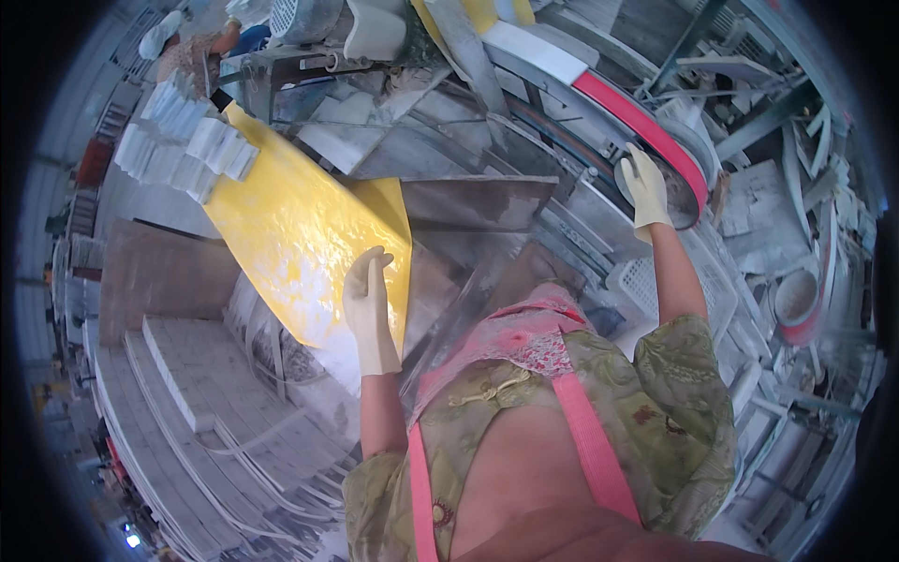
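Observation:
My left hand [368, 304], in a pale rubber glove, is raised in front of a wet, shiny yellow sheet [290, 225]. Its fingers bend loosely with the thumb apart, and I see nothing in them. On the right, my gloved right hand [646, 190] reaches to the wheel end of a belt machine, beside its red belt [646, 126]. The fingers there are stretched out, with no object visible in them; whether they touch the machine I cannot tell.
White moulded pieces [183, 140] are stacked at the yellow sheet's far left end. Long grey strips [215, 412] lie piled at lower left. A white plastic basket [646, 286] stands below my right arm. Another person [187, 56] is at the far left.

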The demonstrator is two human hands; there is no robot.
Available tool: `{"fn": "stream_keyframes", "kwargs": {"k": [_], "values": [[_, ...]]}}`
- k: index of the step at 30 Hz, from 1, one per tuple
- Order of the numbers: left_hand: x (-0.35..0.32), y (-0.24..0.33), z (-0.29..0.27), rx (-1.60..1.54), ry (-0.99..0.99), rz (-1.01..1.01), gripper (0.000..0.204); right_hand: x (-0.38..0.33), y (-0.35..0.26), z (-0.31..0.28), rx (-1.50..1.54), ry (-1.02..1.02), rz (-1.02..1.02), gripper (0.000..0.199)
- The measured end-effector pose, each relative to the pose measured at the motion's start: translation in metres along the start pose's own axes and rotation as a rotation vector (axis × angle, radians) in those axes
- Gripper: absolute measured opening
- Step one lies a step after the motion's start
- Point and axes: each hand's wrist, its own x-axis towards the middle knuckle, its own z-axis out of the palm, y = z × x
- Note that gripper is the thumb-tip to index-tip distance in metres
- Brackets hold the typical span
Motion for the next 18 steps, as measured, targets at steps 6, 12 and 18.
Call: {"fn": "stream_keyframes", "kwargs": {"k": [6, 12, 18], "values": [[0.038, -0.017, 0.038, 0.653, 0.068, 0.431, 0.024, 0.108, -0.031, 0.028, -0.001, -0.145, -0.656, 0.015], [0.053, -0.028, 0.092, 1.043, -0.523, 0.597, 0.018, 0.178, 0.000, 0.046, -0.114, -0.493, -1.187, 0.009], [0.046, -0.045, 0.103, 1.152, -0.484, 0.463, 0.020, 0.184, 0.027, 0.069, -0.231, -0.618, -1.429, 0.012]]}}
